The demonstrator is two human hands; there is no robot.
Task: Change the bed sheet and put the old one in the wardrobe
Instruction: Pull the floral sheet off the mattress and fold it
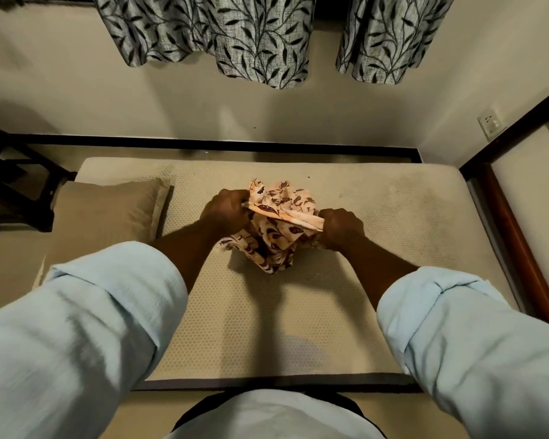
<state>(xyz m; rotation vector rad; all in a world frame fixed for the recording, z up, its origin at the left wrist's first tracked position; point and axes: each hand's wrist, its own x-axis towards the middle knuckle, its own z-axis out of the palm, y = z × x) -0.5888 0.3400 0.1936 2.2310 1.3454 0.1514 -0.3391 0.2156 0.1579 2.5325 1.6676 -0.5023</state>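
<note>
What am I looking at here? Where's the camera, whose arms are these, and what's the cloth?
No machine: a person works with bare hands. The one picture comes from a wide-angle camera worn on the head, looking forward and down, so the arms in pale blue sleeves enter from the bottom. Below is a bare mattress in a dark bed frame, a tan pillow at its left end; patterned curtains hang behind. The left hand and right hand each grip a bunched peach sheet with brown leaf print, a band of it taut between them, the rest crumpled beneath. Old sheet or new, the picture does not tell.
</note>
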